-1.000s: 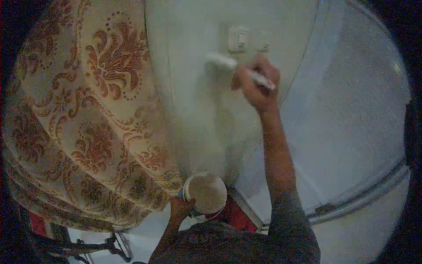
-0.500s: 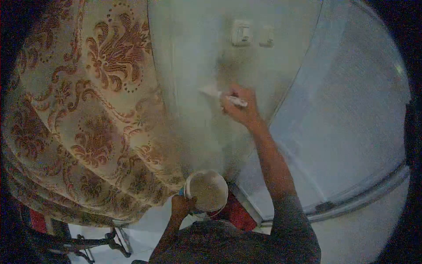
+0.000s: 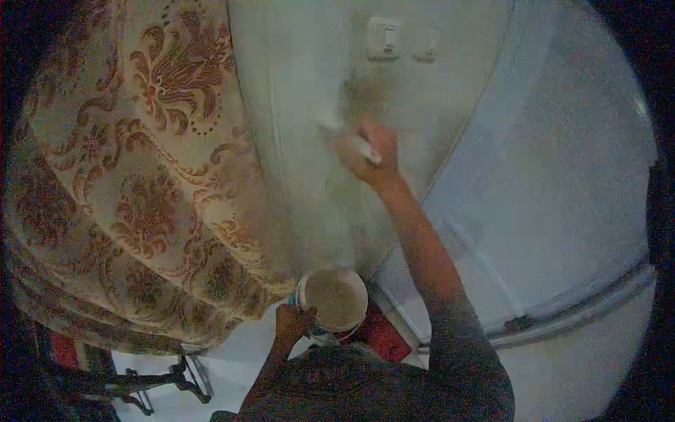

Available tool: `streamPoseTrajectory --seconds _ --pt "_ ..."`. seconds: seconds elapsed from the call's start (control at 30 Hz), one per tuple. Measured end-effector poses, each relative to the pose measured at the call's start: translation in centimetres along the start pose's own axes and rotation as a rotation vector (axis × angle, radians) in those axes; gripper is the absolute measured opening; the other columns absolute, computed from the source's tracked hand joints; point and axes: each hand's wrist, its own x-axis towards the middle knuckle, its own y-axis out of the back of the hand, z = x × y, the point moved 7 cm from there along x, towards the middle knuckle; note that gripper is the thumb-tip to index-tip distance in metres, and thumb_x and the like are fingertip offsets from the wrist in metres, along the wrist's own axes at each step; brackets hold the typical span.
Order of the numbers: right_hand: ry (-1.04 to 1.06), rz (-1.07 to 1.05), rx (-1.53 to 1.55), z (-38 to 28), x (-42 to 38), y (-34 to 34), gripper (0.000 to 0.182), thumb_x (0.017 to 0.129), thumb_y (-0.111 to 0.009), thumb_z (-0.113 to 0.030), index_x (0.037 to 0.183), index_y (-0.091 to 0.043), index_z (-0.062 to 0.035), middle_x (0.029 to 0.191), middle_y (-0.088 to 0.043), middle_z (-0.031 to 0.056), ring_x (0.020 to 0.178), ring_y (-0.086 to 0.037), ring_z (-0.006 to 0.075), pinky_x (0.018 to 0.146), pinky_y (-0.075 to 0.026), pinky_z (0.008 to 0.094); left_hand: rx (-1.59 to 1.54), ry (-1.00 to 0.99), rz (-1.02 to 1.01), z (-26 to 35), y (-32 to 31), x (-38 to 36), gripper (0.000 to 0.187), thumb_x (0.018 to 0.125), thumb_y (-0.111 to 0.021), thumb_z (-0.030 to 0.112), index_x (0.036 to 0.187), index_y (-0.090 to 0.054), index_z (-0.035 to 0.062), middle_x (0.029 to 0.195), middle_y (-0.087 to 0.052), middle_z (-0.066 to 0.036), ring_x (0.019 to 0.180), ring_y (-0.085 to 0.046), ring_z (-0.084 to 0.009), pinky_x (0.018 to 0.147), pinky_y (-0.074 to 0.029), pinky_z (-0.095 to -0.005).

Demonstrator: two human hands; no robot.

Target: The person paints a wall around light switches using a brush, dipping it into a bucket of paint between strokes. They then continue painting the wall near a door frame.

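My right hand [image 3: 371, 158] is closed around the handle of a paintbrush [image 3: 365, 149], its pale bristles at the greenish-white wall [image 3: 292, 84]. Motion blurs the brush head, so firm contact is hard to make out. A darker brownish patch [image 3: 365, 95] shows on the wall just above this hand. Low in front of my body, my left hand [image 3: 294, 321] grips the left side of a white bucket [image 3: 301, 294]. Cream-coloured paint [image 3: 336, 301] shows inside it, and the bucket stays roughly upright.
A patterned gold-and-brown curtain [image 3: 162, 176] hangs along the left. Two white switch plates, one larger [image 3: 383, 39] and one smaller [image 3: 425, 44], sit high on the wall. To the right is a pale bluish panel [image 3: 548, 176]. Black metal legs [image 3: 169, 383] stand at lower left.
My right hand has moved up and slightly left with the paintbrush. The bucket in my left hand has barely shifted. The whole view has tilted a little.
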Motion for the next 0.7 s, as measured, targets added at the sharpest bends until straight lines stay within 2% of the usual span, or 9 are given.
streamPoseTrajectory --seconds 0.1,0.17,0.2,0.3,0.4,0.5,0.6,0.67,0.7 --pt "-0.130 -0.234 0.168 0.3 -3.4 -0.6 0.017 0.075 -0.067 -0.019 0.076 -0.053 -0.0088 0.055 -0.056 0.0091 0.046 -0.057 0.0204 0.044 -0.044 0.0348 0.100 0.052 -0.216 -0.3 -1.1 -0.6 0.049 0.073 -0.069 0.037 0.053 -0.056 -0.0057 0.047 -0.057 -0.012 0.044 -0.059 -0.0212 0.050 -0.050 -0.0353" --pt "-0.272 -0.316 0.218 1.4 -3.5 -0.3 0.017 0.075 -0.067 -0.019 0.077 -0.053 -0.0086 0.057 -0.057 0.0091 0.047 -0.057 0.0205 0.045 -0.044 0.0342 -0.061 0.189 -0.253 -2.5 -2.3 -0.9 0.051 0.083 -0.053 0.046 0.065 -0.061 -0.0006 0.052 -0.057 -0.012 0.056 -0.057 -0.0272 0.069 -0.045 -0.0422" --pt "-0.266 -0.313 0.217 0.8 -2.2 0.2 0.017 0.075 -0.067 -0.019 0.077 -0.053 -0.0086 0.057 -0.057 0.0091 0.047 -0.057 0.0205 0.045 -0.044 0.0342 -0.062 0.184 -0.249 -2.0 -1.9 -0.6 0.051 0.083 -0.053 0.046 0.065 -0.061 -0.0006 0.052 -0.057 -0.012 0.056 -0.057 -0.0272 0.069 -0.045 -0.0422" --pt "-0.278 -0.058 0.357 0.1 1.5 2.6 0.016 0.076 -0.066 -0.018 0.076 -0.054 -0.0086 0.060 -0.058 0.0087 0.048 -0.057 0.0204 0.046 -0.045 0.0344 0.001 0.131 -0.225 -0.1 -0.7 -0.9 0.053 0.082 -0.054 0.048 0.064 -0.061 -0.0014 0.053 -0.058 -0.012 0.056 -0.058 -0.0271 0.064 -0.047 -0.0417" --pt "-0.093 0.084 0.171 -1.0 2.5 2.3 0.016 0.077 -0.065 -0.018 0.077 -0.053 -0.0086 0.062 -0.059 0.0083 0.049 -0.059 0.0222 0.046 -0.045 0.0354 -0.020 0.060 -0.073 2.8 1.4 -0.3 0.040 0.074 -0.070 0.029 0.059 -0.060 -0.0068 0.054 -0.061 -0.014 0.045 -0.060 -0.0191 0.046 -0.050 -0.0347" --pt "-0.144 -0.064 0.129 0.2 -1.4 -1.4 0.017 0.077 -0.065 -0.018 0.079 -0.051 -0.0085 0.064 -0.059 0.0092 0.049 -0.060 0.0249 0.046 -0.046 0.0360 -0.219 0.303 -0.186 2.0 1.0 -0.5 0.038 0.073 -0.070 0.027 0.060 -0.060 -0.0073 0.053 -0.060 -0.013 0.043 -0.060 -0.0197 0.043 -0.048 -0.0356" --pt "-0.140 -0.146 0.113 0.0 -6.1 -3.4 0.019 0.077 -0.064 -0.019 0.081 -0.050 -0.0080 0.060 -0.057 0.0105 0.048 -0.058 0.0265 0.046 -0.046 0.0360 -0.243 0.260 -0.179 1.2 0.5 -0.2 0.036 0.073 -0.070 0.026 0.061 -0.061 -0.0072 0.052 -0.060 -0.013 0.040 -0.058 -0.0202 0.041 -0.047 -0.0361" --pt "-0.276 -0.314 0.190 -0.2 -7.9 -3.9 0.019 0.076 -0.065 -0.019 0.078 -0.050 -0.0088 0.056 -0.056 0.0104 0.046 -0.057 0.0256 0.045 -0.045 0.0365 -0.080 -0.013 0.072 2.3 2.4 -0.5 0.037 0.074 -0.070 0.027 0.061 -0.061 -0.0064 0.052 -0.060 -0.013 0.041 -0.058 -0.0197 0.042 -0.047 -0.0353" --pt "-0.290 -0.323 0.190 -0.5 -8.0 -3.3 0.019 0.076 -0.065 -0.019 0.078 -0.050 -0.0088 0.056 -0.056 0.0104 0.046 -0.057 0.0256 0.045 -0.045 0.0365 -0.081 -0.003 0.058 2.5 2.4 -0.8 0.037 0.074 -0.070 0.027 0.061 -0.061 -0.0064 0.052 -0.060 -0.013 0.041 -0.058 -0.0197 0.042 -0.047 -0.0353"
